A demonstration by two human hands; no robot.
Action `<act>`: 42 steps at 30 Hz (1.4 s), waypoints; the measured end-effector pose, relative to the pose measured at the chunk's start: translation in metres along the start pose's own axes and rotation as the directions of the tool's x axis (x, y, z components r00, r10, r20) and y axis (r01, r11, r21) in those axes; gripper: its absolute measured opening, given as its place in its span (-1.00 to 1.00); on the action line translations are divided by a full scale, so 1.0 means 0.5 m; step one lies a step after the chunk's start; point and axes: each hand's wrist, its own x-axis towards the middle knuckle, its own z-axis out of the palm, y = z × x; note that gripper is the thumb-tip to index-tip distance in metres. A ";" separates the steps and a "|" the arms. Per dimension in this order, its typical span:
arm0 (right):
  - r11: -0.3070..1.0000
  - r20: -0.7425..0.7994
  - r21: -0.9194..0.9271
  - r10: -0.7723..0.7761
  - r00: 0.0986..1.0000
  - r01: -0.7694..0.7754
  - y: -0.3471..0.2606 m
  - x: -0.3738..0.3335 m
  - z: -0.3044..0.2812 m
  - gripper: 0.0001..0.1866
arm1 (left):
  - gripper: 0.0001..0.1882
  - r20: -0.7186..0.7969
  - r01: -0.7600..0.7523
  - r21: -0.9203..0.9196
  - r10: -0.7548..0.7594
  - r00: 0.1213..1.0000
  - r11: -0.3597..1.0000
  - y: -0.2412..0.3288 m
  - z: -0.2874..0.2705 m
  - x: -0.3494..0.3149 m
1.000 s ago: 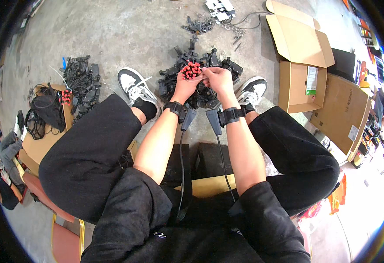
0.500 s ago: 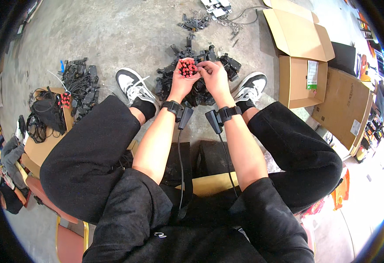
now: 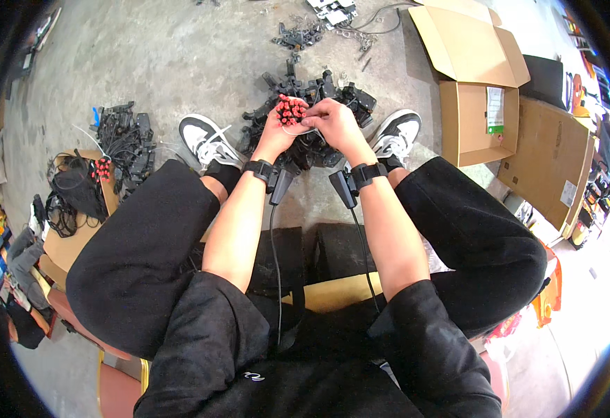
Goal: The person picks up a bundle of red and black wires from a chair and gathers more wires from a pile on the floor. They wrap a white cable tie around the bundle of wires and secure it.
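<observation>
My left hand (image 3: 275, 138) is closed round a bundle of red-tipped black cable ends (image 3: 292, 111), its tips facing up. A thin white strip (image 3: 295, 133), which looks like a cable tie, passes along the bundle's near side. My right hand (image 3: 336, 125) has its thumb and fingers pinched together at the bundle's right side, by the strip; what exactly lies between the fingertips is hidden. Beneath both hands spreads a heap of black cables with clip-like plastic parts (image 3: 357, 101) on the concrete floor, between my shoes.
To the left, a second cable heap (image 3: 127, 136) has its own red-tipped bundle (image 3: 102, 168), beside a carton (image 3: 68, 244) with black cables on it. An open cardboard box (image 3: 451, 136) stands at right, next to another carton (image 3: 542, 157). Loose black parts (image 3: 298, 35) lie farther off.
Both hands and the bundle have shifted slightly left in the picture, and the whole view has moved a little. The left hand still holds the bundle; the right fingers stay pinched at its side.
</observation>
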 end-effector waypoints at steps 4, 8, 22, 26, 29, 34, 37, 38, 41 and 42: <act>0.998 -0.034 0.044 0.055 0.998 -0.053 0.017 0.005 0.009 -0.82 | -0.64 -0.022 0.031 0.013 -0.030 0.999 0.999 -0.004 -0.002 -0.001; 0.978 -0.092 0.208 0.042 0.995 -0.022 0.033 0.000 0.031 -0.85 | -0.68 -0.010 0.005 0.000 -0.005 1.000 1.000 -0.012 -0.006 0.002; 0.917 -0.283 0.393 0.044 0.958 0.074 0.024 -0.019 0.061 -0.88 | -0.73 -0.035 -0.018 0.071 0.021 0.999 0.997 0.000 0.002 -0.002; 0.884 -0.279 0.458 0.045 0.959 0.092 0.024 -0.026 0.062 -0.87 | -0.75 -0.023 -0.005 0.114 0.008 1.000 0.994 -0.009 -0.002 0.002; 0.861 -0.217 0.508 0.104 0.971 0.021 0.024 -0.046 0.066 -0.71 | -0.81 -0.060 0.056 0.034 -0.054 0.997 0.998 -0.008 0.003 -0.002; 0.801 -0.003 0.582 0.174 0.985 -0.140 0.008 -0.057 0.055 -0.61 | -0.79 -0.073 0.119 -0.071 -0.124 0.990 0.990 -0.005 -0.006 -0.001; 0.833 -0.026 0.534 0.186 0.982 -0.144 0.023 -0.055 0.049 -0.69 | -0.75 0.007 0.097 -0.081 -0.097 0.995 0.992 0.000 -0.006 0.009; 0.860 -0.024 0.481 0.208 0.978 -0.171 0.032 -0.055 0.045 -0.72 | -0.75 0.006 0.097 -0.080 -0.097 0.995 0.992 0.001 -0.009 0.010; 0.964 -0.140 0.243 0.146 0.979 -0.108 0.055 -0.058 0.046 -0.73 | -0.69 0.116 0.058 0.062 -0.065 0.991 0.996 0.021 -0.004 0.012; 0.991 -0.199 0.133 0.043 0.979 -0.017 0.049 -0.063 0.054 -0.72 | -0.69 0.116 0.065 0.063 -0.072 0.991 0.996 0.025 -0.010 0.010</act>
